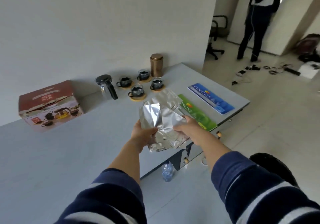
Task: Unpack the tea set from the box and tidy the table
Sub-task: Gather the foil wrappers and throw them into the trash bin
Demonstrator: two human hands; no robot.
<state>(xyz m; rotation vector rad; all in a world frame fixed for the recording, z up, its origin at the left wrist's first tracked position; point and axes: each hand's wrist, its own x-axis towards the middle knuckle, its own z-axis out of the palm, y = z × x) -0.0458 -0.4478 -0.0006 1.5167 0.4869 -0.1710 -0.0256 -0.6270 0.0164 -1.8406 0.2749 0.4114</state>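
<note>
Both my hands hold a bundle of silver foil bags [162,119] above the table's right part. My left hand [142,133] grips their lower left edge; my right hand [186,125] pinches the right side. Another foil bag [167,96] lies on the table behind them. The red tea set box [50,105] lies on its side at the left. A glass teapot with a black lid and handle [106,88] stands near the wall. Several dark glass cups [138,92] sit on wooden coasters beside it. A copper tin [156,65] stands behind the cups.
A green paper ream [199,115] and a blue paper ream [211,100] lie near the grey table's right edge [242,105]. A water bottle [167,171] stands on the floor below. Beyond are cables, an office chair [216,36] and a standing person [256,26].
</note>
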